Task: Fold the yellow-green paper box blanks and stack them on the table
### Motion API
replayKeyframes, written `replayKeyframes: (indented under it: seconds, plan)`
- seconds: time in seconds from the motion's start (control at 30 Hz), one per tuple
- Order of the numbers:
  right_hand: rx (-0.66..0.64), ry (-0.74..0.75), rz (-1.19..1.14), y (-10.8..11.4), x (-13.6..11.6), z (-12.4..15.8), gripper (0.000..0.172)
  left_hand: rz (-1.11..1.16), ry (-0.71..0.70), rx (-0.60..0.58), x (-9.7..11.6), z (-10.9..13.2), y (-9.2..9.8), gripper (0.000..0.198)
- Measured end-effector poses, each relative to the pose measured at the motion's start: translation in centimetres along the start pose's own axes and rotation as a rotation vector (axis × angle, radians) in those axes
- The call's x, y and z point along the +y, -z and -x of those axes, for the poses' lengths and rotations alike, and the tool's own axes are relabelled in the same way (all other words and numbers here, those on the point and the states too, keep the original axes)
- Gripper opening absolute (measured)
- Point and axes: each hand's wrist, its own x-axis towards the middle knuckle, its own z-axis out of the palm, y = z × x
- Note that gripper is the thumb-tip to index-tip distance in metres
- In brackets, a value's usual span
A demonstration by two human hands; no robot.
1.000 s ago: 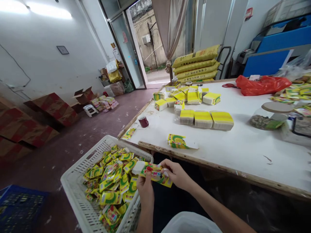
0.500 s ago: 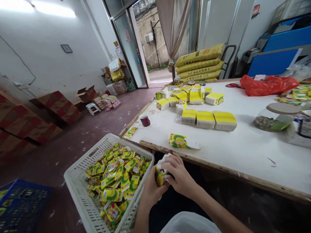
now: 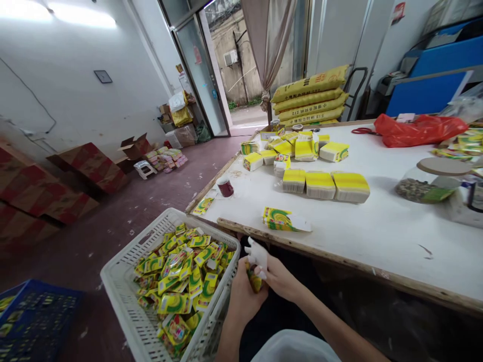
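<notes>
Both my hands meet just below the table's front edge. My left hand (image 3: 241, 296) is closed round a small yellow-green packet (image 3: 253, 279), held upright. My right hand (image 3: 279, 279) pinches the same packet from the right, and a white flap (image 3: 258, 254) sticks up above the fingers. To the left stands a white plastic basket (image 3: 124, 296) heaped with several yellow-green packets (image 3: 181, 281). A short stack of flat packets (image 3: 279, 219) lies on the white table (image 3: 377, 231) close to its near edge.
Bundled yellow stacks (image 3: 320, 183) sit mid-table, with a red cup (image 3: 225, 187), a red plastic bag (image 3: 418, 129) and a lidded jar (image 3: 430, 181). Yellow sacks (image 3: 307, 98) are piled by the door. A blue crate (image 3: 33, 322) and red cartons (image 3: 75, 173) stand on the floor.
The packet was held flat and stretched between both hands a second ago. Now it is turned upright and squeezed between my hands, which have drawn together.
</notes>
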Motion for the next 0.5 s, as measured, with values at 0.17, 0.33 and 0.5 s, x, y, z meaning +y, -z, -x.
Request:
replayKeyframes:
  seconds: [0.17, 0.33, 0.5]
  plan:
    - [-0.09, 0.144, 0.194, 0.0, 0.2, 0.7, 0.062, -0.028, 0.01, 0.182, -1.5, -0.3, -0.8, 0.081]
    - [-0.008, 0.146, 0.324, 1.0, 1.1, 0.4, 0.063, -0.056, 0.041, 0.149, -0.5, -0.8, 1.0, 0.047]
    - [-0.216, 0.052, 0.475, 2.7, -0.4, 0.7, 0.055, -0.077, 0.101, 0.086, 0.7, -0.8, 3.2, 0.051]
